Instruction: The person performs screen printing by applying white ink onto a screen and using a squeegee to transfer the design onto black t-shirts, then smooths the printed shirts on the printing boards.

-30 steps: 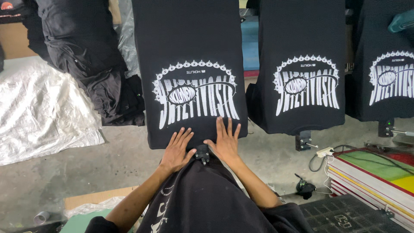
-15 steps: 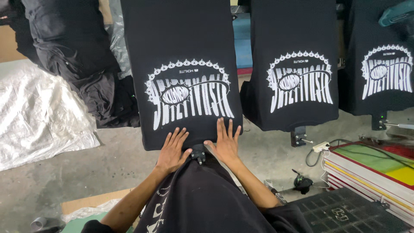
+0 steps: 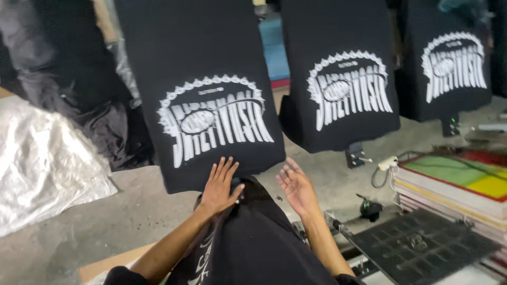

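Softly, we handle a black printed shirt (image 3: pixel 206 105) on its platen.
Left hand (image 3: pixel 221 186) lies flat at the hem; right hand (image 3: pixel 297 186) open, off it. Light, limp cloth: pinch the hem.

two more printed black shirts (image 3: pixel 340 79), stacked coloured frames (image 3: pixel 454 182), crumpled silver sheet (image 3: pixel 42 158).

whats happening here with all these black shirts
A person stands at a row of boards with black printed shirts stretched over them. The left hand lies flat on the bottom edge of the nearest black shirt, below its white design. The right hand is lifted off, palm open, beside that edge. Two more printed shirts sit to the right.
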